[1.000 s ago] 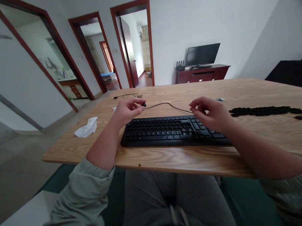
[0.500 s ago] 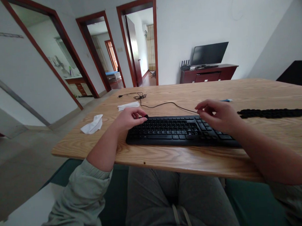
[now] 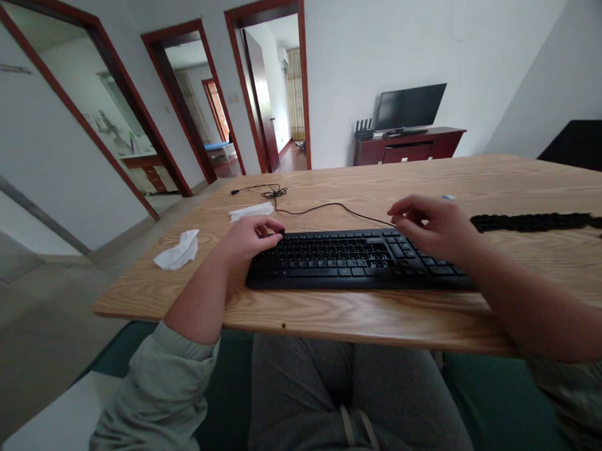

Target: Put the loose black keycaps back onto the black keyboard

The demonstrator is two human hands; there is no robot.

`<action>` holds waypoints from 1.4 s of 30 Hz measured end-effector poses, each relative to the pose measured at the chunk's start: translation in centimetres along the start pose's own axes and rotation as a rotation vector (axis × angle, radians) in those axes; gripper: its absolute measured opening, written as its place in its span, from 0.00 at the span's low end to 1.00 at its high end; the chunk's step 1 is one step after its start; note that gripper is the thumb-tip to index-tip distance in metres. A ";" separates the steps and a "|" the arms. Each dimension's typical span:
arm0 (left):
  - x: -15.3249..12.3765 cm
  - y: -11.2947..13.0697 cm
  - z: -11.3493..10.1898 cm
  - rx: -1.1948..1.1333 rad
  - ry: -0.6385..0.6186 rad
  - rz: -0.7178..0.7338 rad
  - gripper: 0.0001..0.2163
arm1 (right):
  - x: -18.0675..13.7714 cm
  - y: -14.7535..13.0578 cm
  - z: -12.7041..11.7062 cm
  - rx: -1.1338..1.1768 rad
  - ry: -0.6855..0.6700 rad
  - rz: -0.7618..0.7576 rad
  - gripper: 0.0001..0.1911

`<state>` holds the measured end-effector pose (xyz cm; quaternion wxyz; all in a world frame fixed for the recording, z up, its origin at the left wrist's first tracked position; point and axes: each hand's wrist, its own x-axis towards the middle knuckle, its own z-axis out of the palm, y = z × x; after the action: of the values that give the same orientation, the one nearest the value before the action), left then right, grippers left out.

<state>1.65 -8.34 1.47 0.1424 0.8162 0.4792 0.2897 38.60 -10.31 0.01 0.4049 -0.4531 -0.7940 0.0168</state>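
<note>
Wood-grain surface [image 3: 295,313] across my lap, pale wall [image 3: 344,71] beyond. Room, from the left: three doorways with red-brown frames [image 3: 305,86], then one low red-brown cabinet [image 3: 392,155] bearing one black box with upright antennas [image 3: 363,131] and one television [image 3: 411,107].

On the surface, left to right: two white tissues, one crumpled [image 3: 178,251] near the left edge, one flatter [image 3: 252,212] behind my left hand [image 3: 252,241]. That hand: thumb and forefinger pinched on one small black piece [image 3: 282,231], at the back left corner of the keyboard.

One black cord [image 3: 275,193], bundled toward the far side, running right to the keyboard's back edge. One black keyboard [image 3: 352,258], flat near the front edge, between and beneath my hands.

Right hand [image 3: 433,228] over the keyboard's right end, thumb and fingers curled toward one another; cannot tell whether they hold anything. One small blue-and-white thing [image 3: 448,197] just behind it, partly hidden. Farther right, a long band of small black pieces [image 3: 533,222], too crowded to count.
</note>
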 end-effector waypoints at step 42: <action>0.5 -2.9 -0.7 0.357 -0.232 0.015 0.11 | -0.2 0.6 0.1 -0.040 -0.113 0.061 0.10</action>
<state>-0.63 -6.56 0.74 0.0474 0.8599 0.4972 0.1052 38.98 -10.11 -0.42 0.3498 -0.4834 -0.8015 0.0390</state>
